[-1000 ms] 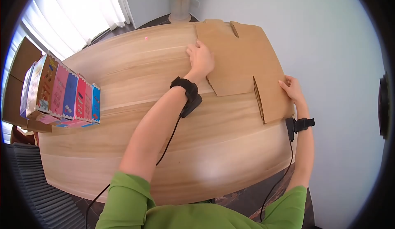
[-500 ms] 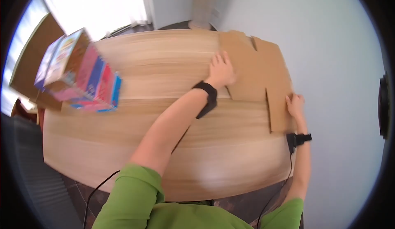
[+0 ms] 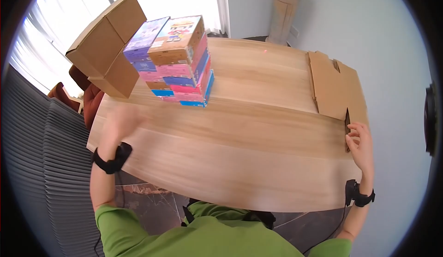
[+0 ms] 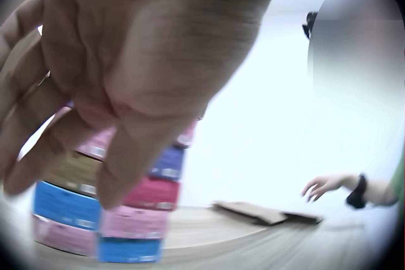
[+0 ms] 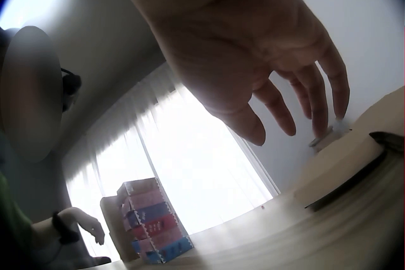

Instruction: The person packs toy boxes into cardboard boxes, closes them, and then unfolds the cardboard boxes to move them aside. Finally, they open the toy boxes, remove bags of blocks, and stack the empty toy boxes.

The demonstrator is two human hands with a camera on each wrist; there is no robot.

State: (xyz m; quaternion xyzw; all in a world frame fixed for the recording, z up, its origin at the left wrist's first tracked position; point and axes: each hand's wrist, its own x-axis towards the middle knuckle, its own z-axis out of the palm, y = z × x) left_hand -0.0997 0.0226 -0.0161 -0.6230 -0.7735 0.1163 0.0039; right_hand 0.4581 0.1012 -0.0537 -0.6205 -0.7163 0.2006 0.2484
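Flattened brown cardboard (image 3: 339, 88) lies at the right end of the table. Over its near edge is the right hand (image 3: 362, 148), fingers loosely bent and holding nothing; the right wrist view shows that hand (image 5: 253, 61) above the cardboard (image 5: 342, 162). The left hand (image 3: 122, 123), blurred, is over the table's left part with nothing in it. Beyond it stands a stack of colourful boxes (image 3: 177, 58), with brown cartons (image 3: 108, 40) to its left. In the left wrist view the left hand (image 4: 139, 61) has spread, slightly bent fingers in front of the stack (image 4: 133, 219).
The wooden table (image 3: 258, 164) has a small pink speck (image 3: 265, 51) near its far edge. A tall round bin-like column (image 3: 284, 14) stands behind the table. Reddish chairs (image 3: 92, 102) and a dark ribbed surface (image 3: 50, 160) are at the left.
The left hand has left the cardboard and swung far to the left. The right hand has lifted from the cardboard's side edge. The head view has turned left, bringing the brown cartons further into sight.
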